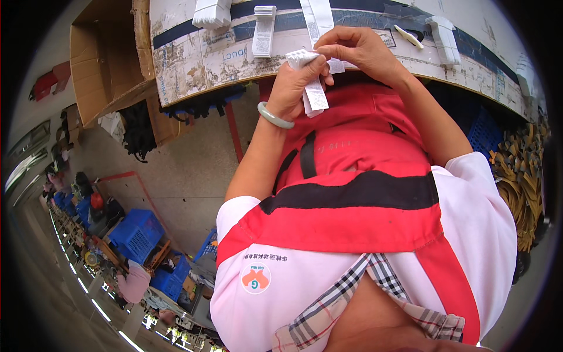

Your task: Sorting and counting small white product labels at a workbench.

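Your worn worktable (193,56) carries more label bundles (264,29) along its edge, and just before it you hold a small stack of white paper labels (312,88). They look light, thin and floppy, so pinch near the top. Your left hand (296,82) is curled around the stack; your right hand (358,50) pinches its upper end with fingertips.

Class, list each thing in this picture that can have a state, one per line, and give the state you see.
Left hand: closed on a bundle of white paper labels.
Right hand: fingers pinching the top label of the bundle.
Pale green bangle: worn on the left wrist.
Brown cardboard box: open.
Worn white worktable: label stacks lying on it.
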